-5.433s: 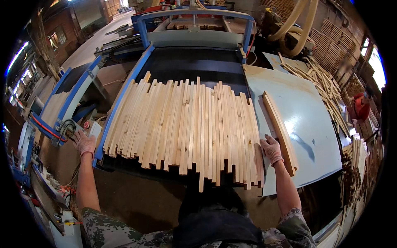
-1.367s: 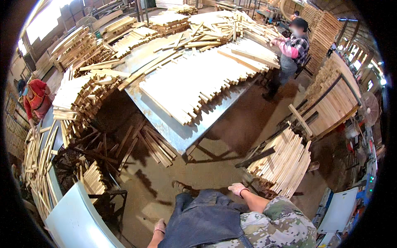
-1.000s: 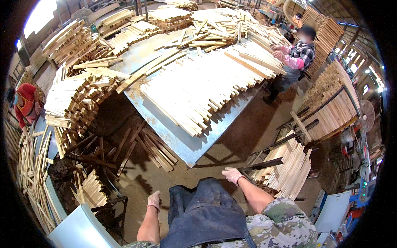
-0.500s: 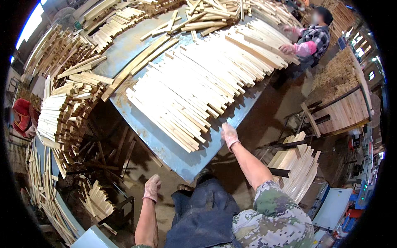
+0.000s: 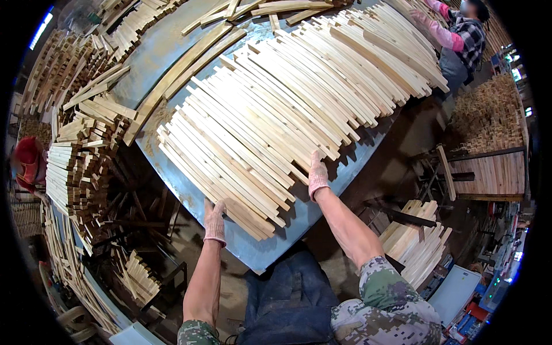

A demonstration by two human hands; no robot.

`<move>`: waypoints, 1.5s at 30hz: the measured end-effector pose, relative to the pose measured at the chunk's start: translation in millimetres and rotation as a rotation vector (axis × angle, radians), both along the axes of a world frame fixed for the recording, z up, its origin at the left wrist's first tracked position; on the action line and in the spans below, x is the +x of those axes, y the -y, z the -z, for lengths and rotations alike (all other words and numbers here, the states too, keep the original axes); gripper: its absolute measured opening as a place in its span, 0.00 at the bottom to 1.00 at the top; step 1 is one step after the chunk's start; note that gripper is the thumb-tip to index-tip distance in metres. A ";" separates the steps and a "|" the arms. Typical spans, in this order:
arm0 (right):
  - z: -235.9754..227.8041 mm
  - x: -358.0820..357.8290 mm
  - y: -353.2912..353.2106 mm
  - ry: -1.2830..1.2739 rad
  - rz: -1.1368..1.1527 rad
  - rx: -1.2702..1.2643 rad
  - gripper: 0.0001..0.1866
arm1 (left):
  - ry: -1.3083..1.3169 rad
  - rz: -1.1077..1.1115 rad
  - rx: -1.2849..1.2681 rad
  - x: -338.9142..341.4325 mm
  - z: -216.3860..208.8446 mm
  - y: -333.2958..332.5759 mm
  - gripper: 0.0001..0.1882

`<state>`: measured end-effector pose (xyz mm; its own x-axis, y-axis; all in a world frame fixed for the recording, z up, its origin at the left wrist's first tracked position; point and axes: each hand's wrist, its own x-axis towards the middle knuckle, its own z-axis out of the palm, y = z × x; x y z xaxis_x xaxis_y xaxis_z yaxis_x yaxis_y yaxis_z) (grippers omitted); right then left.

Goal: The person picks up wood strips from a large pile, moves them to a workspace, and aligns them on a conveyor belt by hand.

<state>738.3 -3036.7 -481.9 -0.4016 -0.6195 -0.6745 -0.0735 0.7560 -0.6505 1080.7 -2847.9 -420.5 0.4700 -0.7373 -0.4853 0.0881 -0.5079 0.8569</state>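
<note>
A wide row of pale wooden strips [image 5: 253, 126] lies side by side, slanting across a blue-topped table [image 5: 256, 247]. My left hand [image 5: 214, 223], in a light knitted glove, rests against the outer side of the nearest strip, close to the table's left edge. Its fingers are stretched out and wrapped round nothing. By the near right ends of the strips is my right hand [image 5: 317, 177], gloved too, with its fingers extended forward against the strip ends. The ends are uneven, some sticking out past others. My palms are turned away, so the exact contact is partly hidden.
Two long boards [image 5: 184, 75] lie beyond the row's left end. A stack of cut strips [image 5: 86, 178] stands to the left. At the far right a co-worker in a checked shirt [image 5: 467, 40] reaches over the table. More strips [image 5: 417, 241] sit on a rack to the right.
My left hand has come up from beside the table to the nearest strip. My right hand has moved onto the strip ends. The view has shifted closer to the table.
</note>
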 end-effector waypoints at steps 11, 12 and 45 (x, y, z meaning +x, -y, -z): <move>-37.8 17.7 0.9 0.179 0.196 -0.265 0.50 | -0.173 -0.183 0.141 -15.7 -24.7 29.4 0.25; -41.1 15.2 6.9 0.167 0.166 -0.099 0.52 | -0.180 -0.201 0.095 -18.2 -22.0 27.4 0.24; -33.4 71.0 101.4 -0.277 -1.055 -0.496 0.38 | -0.116 -0.313 0.122 46.7 -21.4 33.3 0.25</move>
<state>809.3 -3138.2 -448.6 0.3666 -0.8990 -0.2397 -0.6902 -0.0900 -0.7180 1127.5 -2881.2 -399.1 0.6009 -0.4994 -0.6241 0.3488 -0.5387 0.7669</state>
